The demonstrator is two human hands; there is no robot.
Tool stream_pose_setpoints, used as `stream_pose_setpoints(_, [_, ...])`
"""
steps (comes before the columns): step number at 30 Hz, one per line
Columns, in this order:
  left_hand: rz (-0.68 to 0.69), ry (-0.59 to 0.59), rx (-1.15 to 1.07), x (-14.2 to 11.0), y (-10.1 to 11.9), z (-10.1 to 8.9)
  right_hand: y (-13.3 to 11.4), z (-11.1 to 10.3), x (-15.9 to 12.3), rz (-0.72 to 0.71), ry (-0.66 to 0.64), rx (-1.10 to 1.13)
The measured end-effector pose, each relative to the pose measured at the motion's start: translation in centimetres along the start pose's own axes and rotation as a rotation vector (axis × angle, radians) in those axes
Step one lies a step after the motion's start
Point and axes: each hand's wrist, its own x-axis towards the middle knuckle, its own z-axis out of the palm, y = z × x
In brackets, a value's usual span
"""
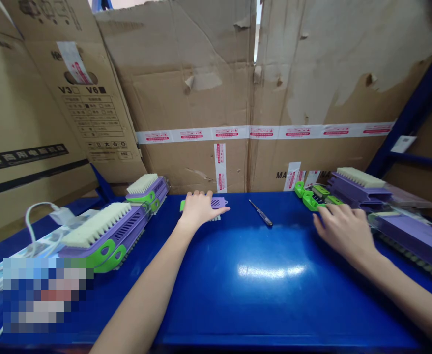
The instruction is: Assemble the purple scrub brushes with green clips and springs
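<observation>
My left hand [198, 211] lies over a small purple-and-green brush [218, 202] near the back edge of the blue table. Its fingers bend over the far side and the thumb runs along the near side; bristles show under the thumb. My right hand [344, 228] is at the right, fingers apart and bent downward, by several bright green plastic parts [311, 200]. Whether its fingertips touch them I cannot tell. A screwdriver [261, 214] with a dark see-through handle lies between the hands.
Purple brushes with pale bristles are stacked at the left [101, 231] and at the right [359, 189]. A white charger with cables [63, 215] is at the far left. Cardboard [201, 98] walls the back of the blue table [216, 305].
</observation>
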Motion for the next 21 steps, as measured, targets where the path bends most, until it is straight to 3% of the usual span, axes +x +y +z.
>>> stream_pose_setpoints(7, [-0.063, -0.072, 0.014, 0.0, -1.5, 0.6, -9.0, -2.1, 2.2, -0.374, 0.099, 0.242])
stream_pose_setpoints(14, [0.106, 0.032, -0.153, -0.3, 0.6, 0.8, -14.7, -2.6, 5.3, -0.397, 0.156, 0.55])
stream_pose_setpoints(21, [0.292, 0.061, -0.276, -0.6, 2.0, 0.4, -15.9, -0.3, 6.4, -0.348, 0.078, 0.918])
